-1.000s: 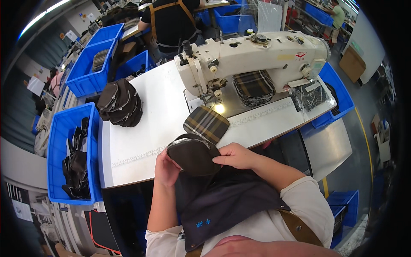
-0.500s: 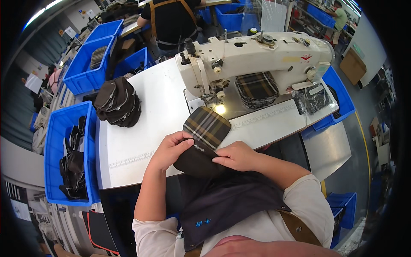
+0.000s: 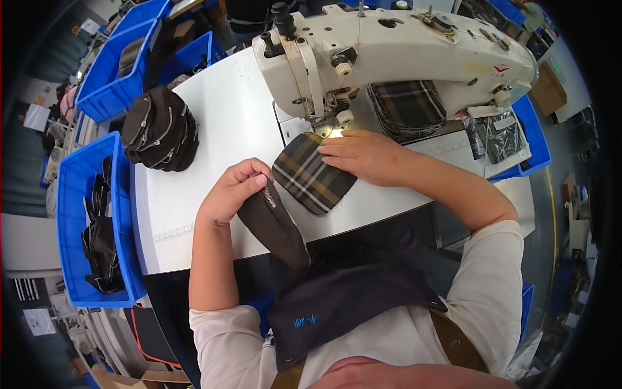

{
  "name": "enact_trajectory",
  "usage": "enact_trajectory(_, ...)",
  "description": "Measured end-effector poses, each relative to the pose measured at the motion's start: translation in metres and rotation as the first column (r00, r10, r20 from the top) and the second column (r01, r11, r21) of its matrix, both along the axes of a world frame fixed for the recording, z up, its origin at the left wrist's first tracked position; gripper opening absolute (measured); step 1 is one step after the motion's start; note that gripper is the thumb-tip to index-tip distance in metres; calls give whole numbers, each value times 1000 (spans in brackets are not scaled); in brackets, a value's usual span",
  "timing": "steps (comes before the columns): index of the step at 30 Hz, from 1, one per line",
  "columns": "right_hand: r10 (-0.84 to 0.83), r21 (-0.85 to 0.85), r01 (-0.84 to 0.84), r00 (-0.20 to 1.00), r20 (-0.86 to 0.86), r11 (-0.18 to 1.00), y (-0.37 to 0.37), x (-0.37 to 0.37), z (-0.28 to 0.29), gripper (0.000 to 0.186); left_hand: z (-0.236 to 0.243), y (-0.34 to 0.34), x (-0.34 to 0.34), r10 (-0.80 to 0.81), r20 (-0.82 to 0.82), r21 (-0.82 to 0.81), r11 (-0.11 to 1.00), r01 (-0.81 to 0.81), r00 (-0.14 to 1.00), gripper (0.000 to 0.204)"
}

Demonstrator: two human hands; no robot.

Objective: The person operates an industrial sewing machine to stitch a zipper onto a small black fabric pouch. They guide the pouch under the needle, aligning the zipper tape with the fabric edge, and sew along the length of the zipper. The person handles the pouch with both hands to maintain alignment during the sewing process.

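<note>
My left hand (image 3: 234, 190) pinches the zipper edge of a dark brown pouch piece (image 3: 275, 225) that hangs over the front edge of the white table (image 3: 220, 123). My right hand (image 3: 359, 154) presses flat on a plaid fabric panel (image 3: 311, 175), which joins the dark piece and lies just below the needle area (image 3: 327, 123) of the cream sewing machine (image 3: 402, 52). A lamp lights the spot under the machine head.
A stack of dark zippered pieces (image 3: 161, 128) sits on the table's left. Blue bins (image 3: 71, 194) with dark parts stand at left; another blue bin (image 3: 110, 71) is behind. Plaid panels (image 3: 407, 107) are piled under the machine arm. A dark apron covers my lap.
The work has moved up from the table's front edge toward the needle. My right hand now lies on the plaid panel; my left has shifted to grip the zipper edge.
</note>
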State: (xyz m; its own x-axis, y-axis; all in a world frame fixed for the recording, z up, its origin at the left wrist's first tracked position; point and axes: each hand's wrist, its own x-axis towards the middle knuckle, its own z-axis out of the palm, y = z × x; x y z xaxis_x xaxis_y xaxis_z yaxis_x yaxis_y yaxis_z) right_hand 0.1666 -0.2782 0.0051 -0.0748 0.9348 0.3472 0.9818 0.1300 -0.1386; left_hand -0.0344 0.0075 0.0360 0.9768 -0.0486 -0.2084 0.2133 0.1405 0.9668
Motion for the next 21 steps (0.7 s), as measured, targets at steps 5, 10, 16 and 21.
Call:
enact_trajectory(5, 52, 6, -52, 998, 35, 999, 18, -13, 2, 42, 6, 17, 5, -24, 113, -3, 1000, 25, 993, 26)
enact_trajectory(10, 106, -103, -102, 994, 30, 989, 33, -21, -2, 51, 25, 33, 23, -134, 252, -116, 979, 168, 958, 22)
enact_trajectory(16, 126, -8, -127, 988, -87, 992, 31, -15, -9, 53, 47, 30, 67, -307, 151, 55, 952, 302, 940, 18)
enact_trajectory(21, 96, -44, -104, 982, -160, 994, 29, -12, -8, 58, 23, 46, 64, -220, 320, -41, 969, 245, 922, 24)
